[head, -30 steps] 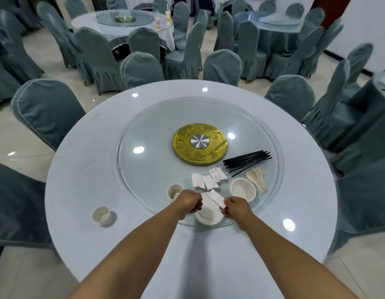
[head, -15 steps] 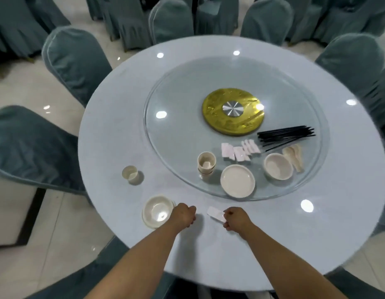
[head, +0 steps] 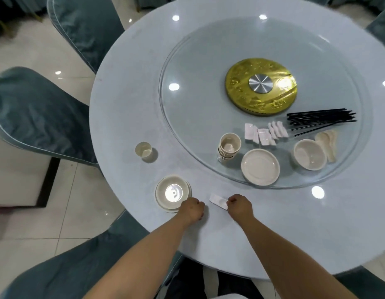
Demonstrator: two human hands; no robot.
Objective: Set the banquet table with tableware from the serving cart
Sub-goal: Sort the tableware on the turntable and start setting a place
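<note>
Setting the white chopstick rest (head: 218, 201) flat on the tabletop (head: 273, 223), the right hand (head: 239, 205) is pinching its near end (keep it just right of the bowl (head: 172, 192)); the left hand (head: 191, 210) is curling its fingers on nothing.

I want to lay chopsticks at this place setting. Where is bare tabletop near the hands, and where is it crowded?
Bare cloth lies right of the right hand and its white rest, out to the glass turntable's rim. Crowded: the turntable's near side, with cups, plates, bowls.
</note>
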